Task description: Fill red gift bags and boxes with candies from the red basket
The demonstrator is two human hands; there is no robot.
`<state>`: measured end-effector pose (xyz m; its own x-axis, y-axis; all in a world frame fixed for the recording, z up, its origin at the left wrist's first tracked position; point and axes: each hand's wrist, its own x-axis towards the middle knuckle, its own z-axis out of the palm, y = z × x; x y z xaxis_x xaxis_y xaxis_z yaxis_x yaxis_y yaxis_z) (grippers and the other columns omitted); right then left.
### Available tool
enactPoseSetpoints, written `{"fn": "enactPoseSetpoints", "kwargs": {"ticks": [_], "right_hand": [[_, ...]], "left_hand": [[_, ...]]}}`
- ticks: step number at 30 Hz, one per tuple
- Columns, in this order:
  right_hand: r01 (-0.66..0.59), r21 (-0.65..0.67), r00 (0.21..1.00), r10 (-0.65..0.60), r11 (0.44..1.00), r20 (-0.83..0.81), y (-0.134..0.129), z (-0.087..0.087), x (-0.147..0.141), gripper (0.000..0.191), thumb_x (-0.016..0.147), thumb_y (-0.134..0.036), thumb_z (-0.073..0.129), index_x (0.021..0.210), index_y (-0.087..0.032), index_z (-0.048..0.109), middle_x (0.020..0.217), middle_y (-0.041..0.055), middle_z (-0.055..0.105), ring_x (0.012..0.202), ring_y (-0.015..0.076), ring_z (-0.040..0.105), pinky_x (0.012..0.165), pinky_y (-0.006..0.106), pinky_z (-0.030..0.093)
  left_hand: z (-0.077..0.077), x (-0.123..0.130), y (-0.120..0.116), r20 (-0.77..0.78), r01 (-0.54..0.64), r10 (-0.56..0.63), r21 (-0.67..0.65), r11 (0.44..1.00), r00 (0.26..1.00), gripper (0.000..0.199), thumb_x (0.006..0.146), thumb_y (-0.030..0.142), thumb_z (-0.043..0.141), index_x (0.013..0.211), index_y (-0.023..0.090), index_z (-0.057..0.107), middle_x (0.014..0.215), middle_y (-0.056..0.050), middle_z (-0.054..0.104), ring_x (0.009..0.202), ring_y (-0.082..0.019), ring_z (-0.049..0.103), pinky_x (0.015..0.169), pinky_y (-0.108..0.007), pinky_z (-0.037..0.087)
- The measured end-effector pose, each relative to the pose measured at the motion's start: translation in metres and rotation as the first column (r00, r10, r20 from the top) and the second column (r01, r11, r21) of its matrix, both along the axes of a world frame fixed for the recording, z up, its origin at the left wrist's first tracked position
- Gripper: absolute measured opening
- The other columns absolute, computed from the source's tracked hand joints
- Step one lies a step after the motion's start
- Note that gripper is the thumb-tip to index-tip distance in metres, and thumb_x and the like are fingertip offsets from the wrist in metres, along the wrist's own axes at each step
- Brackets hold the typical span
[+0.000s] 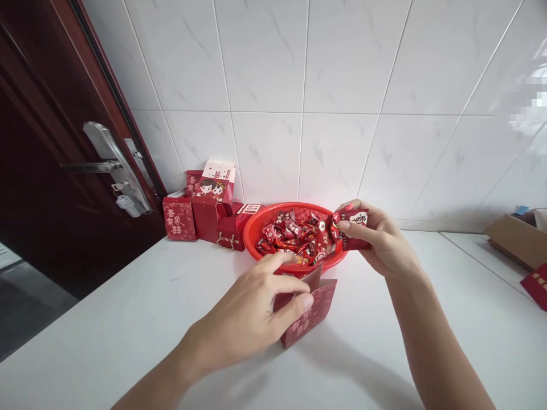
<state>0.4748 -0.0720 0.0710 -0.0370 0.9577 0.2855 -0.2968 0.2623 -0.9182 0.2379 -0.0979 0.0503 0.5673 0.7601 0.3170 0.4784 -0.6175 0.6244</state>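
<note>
My left hand (256,307) has its thumb on the front of a small red paper box (314,313) and fingers at its raised top, gripping it just above the white tabletop or on it; I cannot tell which. The top of this box stands open. Red-wrapped candies (355,228) are pinched between the thumb and fingers of my right hand (378,236), over the right rim of a red plastic basket (294,206). Several more wrapped candies (293,228) lie inside that basket, behind the box. My left fingers partly hide the box's opening, so its contents do not show.
Several red gift boxes (207,219) stand against the tiled wall (265,154) left of the basket. At the far right are a brown cardboard box (515,239) and a red item (536,285). A dark wooden door (55,114) with a metal handle (113,166) borders the tabletop's left side.
</note>
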Motion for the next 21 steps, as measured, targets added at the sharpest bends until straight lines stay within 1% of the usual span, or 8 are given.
{"fn": "enactPoseSetpoints", "kwargs": {"ticks": [3,6,8,9,11,14,18,21], "right_hand": [[-0.096,-0.001,0.99,0.096,0.995,0.101,-0.005,0.002,0.005,0.026,0.067,-0.026,0.09,0.082,-0.021,0.069,0.073,0.0012,0.068,0.061,0.016,0.064,0.055,0.029,0.057],[-0.147,0.015,0.974,0.142,0.989,0.179,-0.004,-0.004,0.006,0.024,0.072,-0.027,0.087,0.088,-0.021,0.071,0.074,0.0011,0.069,0.062,0.0156,0.063,0.058,0.03,0.058],[-0.164,0.034,0.964,0.153,0.986,0.219,-0.002,-0.007,0.004,0.022,0.074,-0.027,0.086,0.09,-0.02,0.071,0.073,0.0004,0.068,0.062,0.0147,0.062,0.057,0.028,0.056],[-0.168,0.045,0.959,0.153,0.985,0.238,-0.001,-0.008,0.003,0.021,0.075,-0.026,0.085,0.09,-0.02,0.072,0.073,0.0,0.067,0.061,0.014,0.061,0.057,0.027,0.054],[-0.168,0.069,0.949,0.142,0.983,0.282,-0.001,-0.009,0.001,0.017,0.077,-0.024,0.083,0.09,-0.02,0.073,0.074,-0.0001,0.067,0.06,0.0127,0.058,0.055,0.025,0.051],[-0.172,0.118,0.91,0.112,0.978,0.398,-0.006,-0.008,-0.004,0.012,0.08,-0.021,0.078,0.092,-0.02,0.075,0.081,0.001,0.069,0.06,0.0122,0.057,0.054,0.024,0.046],[-0.219,0.248,0.789,0.022,0.944,0.613,-0.018,-0.007,-0.013,0.016,0.085,-0.011,0.068,0.094,-0.023,0.074,0.084,0.0002,0.07,0.071,0.0149,0.06,0.062,0.026,0.046],[-0.335,0.241,0.658,0.043,0.911,0.752,-0.027,-0.01,-0.023,0.026,0.084,-0.002,0.059,0.095,-0.023,0.07,0.087,0.0001,0.072,0.073,0.015,0.061,0.064,0.026,0.046]], "left_hand": [[-0.006,0.002,0.001,-0.062,-0.067,0.067,-0.004,0.998,0.996,0.037,0.097,0.042,0.051,0.07,0.03,0.074,0.084,-0.004,0.071,0.078,-0.023,0.066,0.067,-0.032,0.051],[-0.017,0.006,0.017,-0.068,-0.131,0.126,-0.06,0.99,0.99,0.05,0.1,0.043,0.045,0.056,0.025,0.061,0.056,0.0,0.054,0.051,-0.016,0.048,0.051,-0.029,0.036],[-0.023,0.006,0.026,-0.04,-0.149,0.145,-0.116,0.982,0.989,0.052,0.097,0.044,0.05,0.05,0.024,0.056,0.048,0.002,0.044,0.045,-0.013,0.038,0.047,-0.029,0.028],[-0.025,0.006,0.029,-0.011,-0.144,0.144,-0.139,0.98,0.99,0.049,0.094,0.044,0.055,0.05,0.024,0.057,0.048,0.002,0.044,0.045,-0.013,0.038,0.046,-0.028,0.027],[-0.028,0.005,0.031,0.044,-0.107,0.116,-0.169,0.98,0.992,0.033,0.085,0.042,0.065,0.057,0.024,0.066,0.053,0.001,0.054,0.05,-0.016,0.048,0.048,-0.028,0.033],[-0.026,0.004,0.026,0.056,-0.03,0.042,-0.197,0.98,0.998,0.01,0.075,0.035,0.071,0.077,0.025,0.075,0.072,-0.001,0.07,0.064,-0.02,0.062,0.055,-0.028,0.044],[-0.021,0.003,0.019,-0.003,-0.015,0.015,-0.265,0.964,1.0,0.023,0.07,0.026,0.073,0.093,0.026,0.074,0.085,0.0,0.072,0.066,-0.02,0.064,0.055,-0.027,0.047],[-0.018,0.003,0.017,-0.012,0.005,-0.009,-0.286,0.958,1.0,0.029,0.07,0.023,0.075,0.098,0.027,0.073,0.093,0.0,0.073,0.082,-0.022,0.068,0.064,-0.027,0.05]]}}
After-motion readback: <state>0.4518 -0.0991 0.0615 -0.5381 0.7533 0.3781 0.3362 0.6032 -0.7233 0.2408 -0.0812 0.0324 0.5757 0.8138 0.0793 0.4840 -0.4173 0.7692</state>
